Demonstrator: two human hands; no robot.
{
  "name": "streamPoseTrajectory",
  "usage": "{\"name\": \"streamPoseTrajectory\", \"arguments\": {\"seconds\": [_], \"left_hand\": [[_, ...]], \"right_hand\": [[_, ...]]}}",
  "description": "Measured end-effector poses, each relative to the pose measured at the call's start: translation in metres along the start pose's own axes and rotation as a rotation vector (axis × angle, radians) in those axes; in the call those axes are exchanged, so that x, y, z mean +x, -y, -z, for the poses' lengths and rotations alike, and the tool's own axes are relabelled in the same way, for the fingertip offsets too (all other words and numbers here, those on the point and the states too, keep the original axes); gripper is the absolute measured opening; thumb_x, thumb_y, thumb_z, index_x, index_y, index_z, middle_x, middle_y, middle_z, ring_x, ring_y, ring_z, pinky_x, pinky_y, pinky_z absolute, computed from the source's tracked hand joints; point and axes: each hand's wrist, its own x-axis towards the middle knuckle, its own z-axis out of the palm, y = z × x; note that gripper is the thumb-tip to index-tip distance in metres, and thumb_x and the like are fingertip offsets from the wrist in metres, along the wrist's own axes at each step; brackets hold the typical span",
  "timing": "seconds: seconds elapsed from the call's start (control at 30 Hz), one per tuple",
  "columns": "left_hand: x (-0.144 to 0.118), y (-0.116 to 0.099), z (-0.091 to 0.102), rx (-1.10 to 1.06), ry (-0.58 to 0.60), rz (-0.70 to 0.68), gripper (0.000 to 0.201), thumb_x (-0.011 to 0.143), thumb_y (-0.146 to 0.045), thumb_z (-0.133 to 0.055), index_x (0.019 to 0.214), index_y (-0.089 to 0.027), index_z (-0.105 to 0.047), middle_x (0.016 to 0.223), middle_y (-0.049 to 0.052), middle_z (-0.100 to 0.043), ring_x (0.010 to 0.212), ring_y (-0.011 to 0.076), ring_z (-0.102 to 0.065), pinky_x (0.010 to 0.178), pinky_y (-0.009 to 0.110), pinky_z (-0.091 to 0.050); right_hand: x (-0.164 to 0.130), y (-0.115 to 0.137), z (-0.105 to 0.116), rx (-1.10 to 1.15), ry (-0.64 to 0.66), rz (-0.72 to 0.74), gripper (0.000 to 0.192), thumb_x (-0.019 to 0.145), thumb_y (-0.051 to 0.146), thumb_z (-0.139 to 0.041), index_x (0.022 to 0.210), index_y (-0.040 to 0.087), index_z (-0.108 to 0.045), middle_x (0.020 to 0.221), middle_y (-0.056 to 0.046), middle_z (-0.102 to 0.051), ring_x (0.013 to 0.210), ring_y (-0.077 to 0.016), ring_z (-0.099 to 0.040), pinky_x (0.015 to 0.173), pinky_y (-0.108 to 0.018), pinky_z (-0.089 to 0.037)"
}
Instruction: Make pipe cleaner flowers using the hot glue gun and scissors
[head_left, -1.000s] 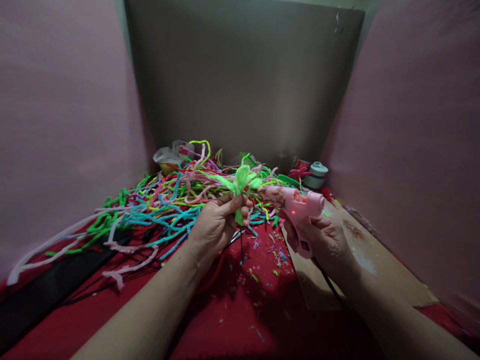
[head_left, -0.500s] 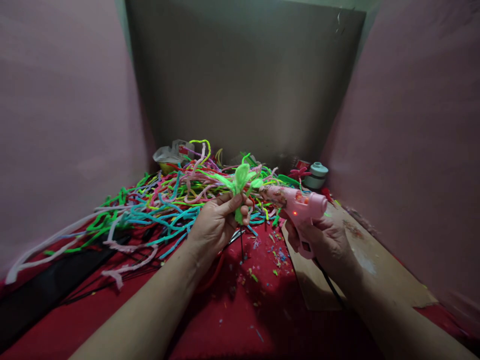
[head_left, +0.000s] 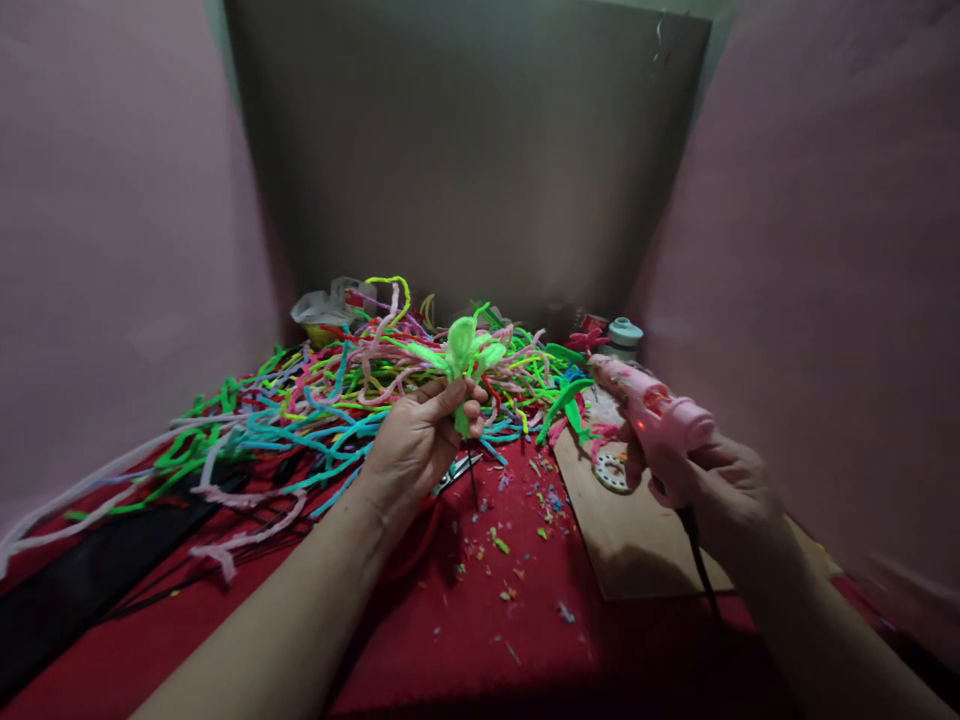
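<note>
My left hand (head_left: pixel 420 430) pinches the base of a bright green pipe-cleaner flower (head_left: pixel 461 348), its looped petals spread above my fingers. A thin dark stem (head_left: pixel 472 482) sticks out below the grip. My right hand (head_left: pixel 720 490) is wrapped round the handle of a pink hot glue gun (head_left: pixel 656 405) with a small orange-red light lit on its side. The gun's brown-stained nozzle end points up and left, apart from the flower. Below my left hand lie scissors (head_left: pixel 459 472), partly hidden by it.
A tangled heap of colourful pipe cleaners (head_left: pixel 330 430) covers the back of the red cloth (head_left: pixel 450 640). At right lies a brown board (head_left: pixel 622 550) with a pale perforated ring (head_left: pixel 613 468) on it. A teal-lidded jar (head_left: pixel 624 338) stands behind. Small fuzzy scraps (head_left: pixel 501 545) are scattered in front.
My right hand has moved the glue gun right, away from the flower, and tilted it. The ring and green leaf shapes behind it now show. My left hand still holds the flower.
</note>
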Motion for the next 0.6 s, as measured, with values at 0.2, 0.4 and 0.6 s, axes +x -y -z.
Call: {"name": "streamPoseTrajectory", "arguments": {"seconds": [0.2,0.4,0.6], "left_hand": [[-0.001,0.000,-0.004,-0.004,-0.015,-0.006,0.012,0.077,-0.003,-0.058,0.069,-0.011,-0.062,0.067,0.005,-0.064,0.050,0.0085,-0.057,0.044,0.017,-0.048],[-0.001,-0.001,-0.005,0.029,-0.029,-0.001,0.015,0.080,-0.003,-0.053,0.071,-0.010,-0.064,0.067,0.005,-0.064,0.050,0.0076,-0.056,0.044,0.017,-0.048],[0.000,-0.001,-0.004,0.023,-0.041,-0.002,0.015,0.078,-0.002,-0.055,0.070,-0.010,-0.064,0.066,0.005,-0.064,0.050,0.0079,-0.057,0.044,0.017,-0.048]], "right_hand": [[-0.015,-0.029,0.070,-0.256,-0.148,-0.033,0.033,0.069,0.038,-0.070,0.095,0.018,-0.069,0.081,-0.005,-0.064,0.066,-0.0161,-0.055,0.053,-0.025,-0.041],[-0.011,-0.064,0.112,-0.802,-0.052,-0.045,0.040,0.073,0.041,-0.060,0.104,0.018,-0.069,0.088,-0.007,-0.065,0.078,-0.0221,-0.060,0.069,-0.031,-0.046],[0.007,-0.071,0.122,-1.022,0.085,-0.058,0.037,0.075,0.040,-0.055,0.102,0.020,-0.071,0.078,-0.009,-0.061,0.071,-0.0236,-0.059,0.066,-0.035,-0.048]]}}
